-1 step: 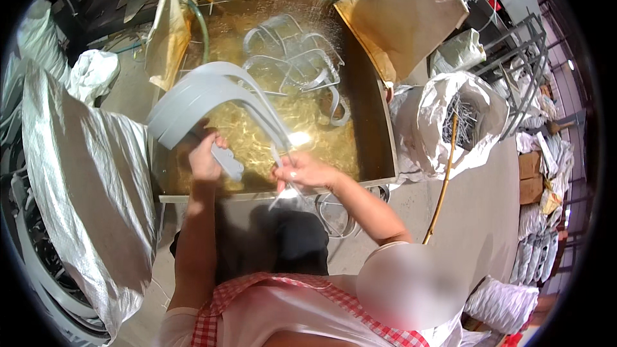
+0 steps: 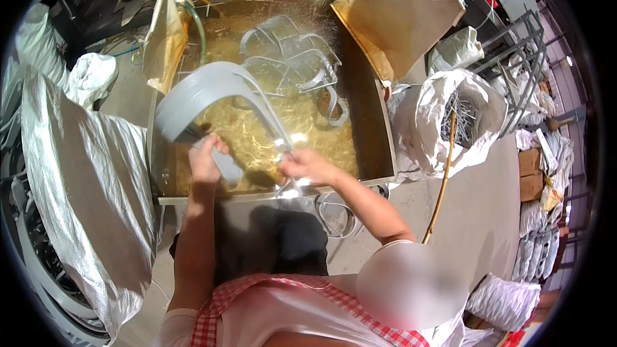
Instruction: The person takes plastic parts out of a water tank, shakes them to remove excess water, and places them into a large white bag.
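A wide, curved grey plastic piece arches above a shallow tank of water. My left hand is closed around its lower left part, where a rounded tab sticks out to the right; the piece hides part of this grip. My right hand is closed at the other end, pinching the piece's edge where a thin pale strip hangs down. Motion blurs the grey piece and that strip. Clear curved frames lie in the water beyond my hands.
A white sack of thin grey strips stands right of the tank, with a wooden stick leaning from it. A large silvery sack stands at the left. Cardboard panels rise at the tank's far corners. Loose strips lie on the floor below.
The grey piece's left end has swung to the right and looks more edge-on. My right hand has shifted slightly right and still pinches its end. My left hand stays about where it was.
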`<state>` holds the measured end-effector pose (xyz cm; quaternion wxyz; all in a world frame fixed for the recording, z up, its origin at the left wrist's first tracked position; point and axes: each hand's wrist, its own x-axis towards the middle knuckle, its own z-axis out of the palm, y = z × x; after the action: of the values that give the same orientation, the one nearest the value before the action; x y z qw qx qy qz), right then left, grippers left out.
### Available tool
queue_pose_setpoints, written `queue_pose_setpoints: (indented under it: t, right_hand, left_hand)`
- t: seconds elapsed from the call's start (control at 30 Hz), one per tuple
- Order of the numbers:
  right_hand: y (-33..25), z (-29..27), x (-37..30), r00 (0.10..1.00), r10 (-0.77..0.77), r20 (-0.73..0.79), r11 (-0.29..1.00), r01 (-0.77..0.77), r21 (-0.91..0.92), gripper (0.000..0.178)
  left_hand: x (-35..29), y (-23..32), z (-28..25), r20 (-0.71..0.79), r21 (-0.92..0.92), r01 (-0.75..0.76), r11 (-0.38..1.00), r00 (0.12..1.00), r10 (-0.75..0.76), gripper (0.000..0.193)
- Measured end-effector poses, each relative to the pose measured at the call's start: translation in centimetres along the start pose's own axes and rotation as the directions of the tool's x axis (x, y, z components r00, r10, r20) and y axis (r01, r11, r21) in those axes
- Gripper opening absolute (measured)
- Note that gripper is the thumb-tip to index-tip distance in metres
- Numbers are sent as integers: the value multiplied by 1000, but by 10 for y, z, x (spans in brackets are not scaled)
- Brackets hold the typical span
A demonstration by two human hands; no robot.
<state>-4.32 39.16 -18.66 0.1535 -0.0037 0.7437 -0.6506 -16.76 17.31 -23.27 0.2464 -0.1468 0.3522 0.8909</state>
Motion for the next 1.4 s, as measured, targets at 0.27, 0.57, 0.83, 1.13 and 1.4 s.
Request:
queue_pose_setpoints:
  t: [0.27, 0.57, 0.83, 1.13, 1.4]
  right_hand:
    - [-6, -112, -84, 754, -606, -255, 201, -166, -966, 15]
    - [-36, -290, -221, 493, -668, -558, 41, -724, -688, 82]
    - [-111, 22, -21, 925, -65, -374, 998, 68, -3, 22]
    - [-341, 116, 47, 800, -584, 134, 780, 599, -180, 26]
    - [-409, 241, 160, 136, -910, 393, 83, 985, -148, 31]
  left_hand:
    - [-13, -42, 18, -52, 156, 552, 819, 833, -552, 12]
    - [-51, -27, 33, 136, 860, -300, 412, 914, 382, 18]
    - [-161, 30, 99, 244, 768, -575, 280, 669, 702, 43]
    - [-371, 189, 166, 440, 574, -815, -73, 232, 868, 74]
    - [-385, 282, 70, 507, 815, -388, -431, 118, 854, 55]
